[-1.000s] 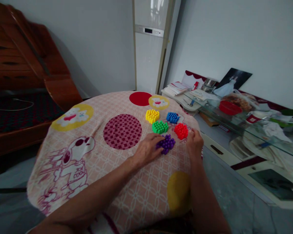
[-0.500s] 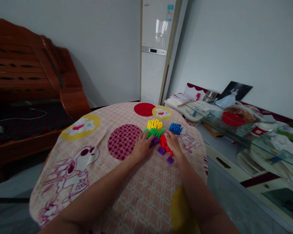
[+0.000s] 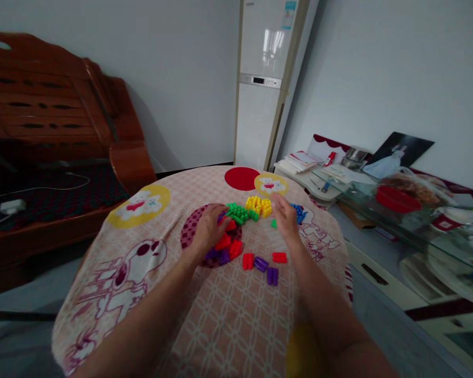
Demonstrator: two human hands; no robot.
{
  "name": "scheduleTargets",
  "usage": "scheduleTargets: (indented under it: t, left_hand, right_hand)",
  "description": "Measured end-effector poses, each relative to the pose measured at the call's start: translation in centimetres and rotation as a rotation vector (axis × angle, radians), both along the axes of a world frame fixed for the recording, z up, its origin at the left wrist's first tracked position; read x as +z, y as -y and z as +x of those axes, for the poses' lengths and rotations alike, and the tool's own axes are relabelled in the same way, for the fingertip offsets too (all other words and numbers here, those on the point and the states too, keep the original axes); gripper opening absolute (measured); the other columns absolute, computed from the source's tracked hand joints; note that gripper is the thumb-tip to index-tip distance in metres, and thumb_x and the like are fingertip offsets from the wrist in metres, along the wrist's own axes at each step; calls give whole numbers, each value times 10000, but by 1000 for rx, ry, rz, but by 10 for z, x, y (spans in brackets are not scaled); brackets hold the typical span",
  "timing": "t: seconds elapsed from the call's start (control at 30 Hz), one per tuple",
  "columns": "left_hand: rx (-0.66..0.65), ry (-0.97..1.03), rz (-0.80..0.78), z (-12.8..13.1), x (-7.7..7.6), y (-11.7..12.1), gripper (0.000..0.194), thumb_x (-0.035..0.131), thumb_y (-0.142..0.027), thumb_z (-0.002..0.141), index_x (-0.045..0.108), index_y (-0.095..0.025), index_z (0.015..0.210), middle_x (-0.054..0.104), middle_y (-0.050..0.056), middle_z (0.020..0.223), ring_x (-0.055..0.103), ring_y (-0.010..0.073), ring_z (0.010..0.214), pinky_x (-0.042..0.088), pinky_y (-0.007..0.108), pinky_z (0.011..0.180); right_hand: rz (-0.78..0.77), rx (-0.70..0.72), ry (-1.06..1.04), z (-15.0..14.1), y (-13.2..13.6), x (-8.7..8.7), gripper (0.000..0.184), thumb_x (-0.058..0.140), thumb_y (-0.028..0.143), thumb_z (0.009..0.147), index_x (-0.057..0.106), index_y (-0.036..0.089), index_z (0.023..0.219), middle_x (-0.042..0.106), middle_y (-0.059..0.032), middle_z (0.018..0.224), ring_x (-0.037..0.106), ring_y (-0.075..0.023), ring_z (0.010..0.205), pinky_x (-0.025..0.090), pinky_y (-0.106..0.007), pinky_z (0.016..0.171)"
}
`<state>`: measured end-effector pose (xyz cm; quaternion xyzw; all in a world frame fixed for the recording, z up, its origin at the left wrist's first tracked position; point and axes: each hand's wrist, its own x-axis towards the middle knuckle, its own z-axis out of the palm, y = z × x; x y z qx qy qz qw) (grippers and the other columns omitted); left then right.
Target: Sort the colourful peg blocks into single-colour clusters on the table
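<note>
Small plastic pegs lie on a round table under a patterned cloth (image 3: 228, 315). My left hand (image 3: 207, 231) rests palm down, fingers curled, on a jumble of red and purple pegs (image 3: 227, 248). My right hand (image 3: 284, 219) hovers over the cloth with fingers spread, beside a blue peg cluster (image 3: 299, 212) and a stray green peg (image 3: 274, 224). Green pegs (image 3: 239, 212) and yellow pegs (image 3: 259, 205) lie between the hands. A few loose red and purple pegs (image 3: 262, 261) lie nearer me.
A wooden bench (image 3: 55, 142) stands at the left. A tall white air conditioner (image 3: 266, 84) stands behind the table. At the right, a glass-topped low table (image 3: 382, 205) carries papers, a red bowl (image 3: 395, 192) and a photo.
The sorted colour clusters have been swept together and scattered. My left hand moved left over red and purple pegs; my right hand lifted and opened. The camera view tilted up.
</note>
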<state>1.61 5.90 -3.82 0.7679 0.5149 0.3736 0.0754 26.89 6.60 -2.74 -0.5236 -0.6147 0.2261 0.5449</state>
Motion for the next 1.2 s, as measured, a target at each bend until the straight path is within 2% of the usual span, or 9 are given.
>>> scheduleTargets:
  t: [0.1,0.23,0.33,0.47,0.6,0.77,0.93,1.03,1.2]
  left_hand:
    - [-41,-116,-23,24,5,21,345,581,-394,911,695,-205,1176,570,138,1417,514,299,1327,392,485,1145]
    - [126,-291,-172,23,0,19,431,698,-376,810,677,-253,1223,539,131,1442,485,373,1328,405,568,1086]
    - [162,-298,-264,1,-6,-4,567,672,-339,802,597,-231,1354,586,144,1376,538,349,1282,440,498,1072]
    - [89,-211,-304,-19,-12,-42,546,641,-262,792,605,-193,1333,665,130,1295,591,309,1246,432,428,1100]
    - [43,114,-326,-16,-13,-75,498,620,-218,790,617,-182,1287,674,110,1300,615,268,1219,451,403,1090]
    - [61,421,-409,-16,-7,-92,520,549,-350,896,540,-146,1374,661,144,1313,660,237,1126,534,382,958]
    - [-60,595,-594,-7,5,-81,628,559,-518,899,489,-203,1437,647,154,1341,711,244,1012,582,353,801]
    - [-183,377,-481,16,13,-70,537,598,-450,873,589,-195,1345,648,121,1358,648,260,1185,541,361,959]
    - [-385,2,-269,58,24,-32,464,545,-377,910,613,-189,1328,581,120,1446,520,274,1358,447,394,1103]
  right_hand:
    - [58,-507,85,68,-23,-11,571,532,451,840,667,81,1254,674,-206,1274,630,-296,1141,456,-456,1035]
    - [-124,-615,61,111,-51,-35,529,564,394,783,696,55,1167,705,-222,1197,643,-302,1115,461,-450,1019]
    - [-219,-430,-28,94,-70,-47,516,576,421,782,701,86,1154,726,-178,1174,660,-283,1084,488,-434,991]
    - [-223,-10,-71,35,-91,-43,511,626,467,777,723,97,1115,727,-147,1190,653,-270,1130,479,-414,1023]
    - [-259,279,-113,-30,-95,-31,452,689,461,774,748,170,1115,704,-107,1269,621,-255,1216,431,-427,1095]
    - [-305,578,-132,-80,-65,-11,475,671,479,825,702,267,1249,680,-41,1319,627,-258,1210,538,-427,976]
    - [-365,778,-174,-73,-19,15,638,588,584,869,546,288,1433,668,-78,1330,664,-290,1135,600,-307,608]
    - [-289,648,-193,-48,0,21,596,605,592,851,627,259,1345,677,-95,1313,694,-289,1051,585,-293,567]
    - [-56,84,-181,17,8,-5,606,613,611,821,693,166,1224,724,-148,1202,670,-302,1115,591,-422,833]
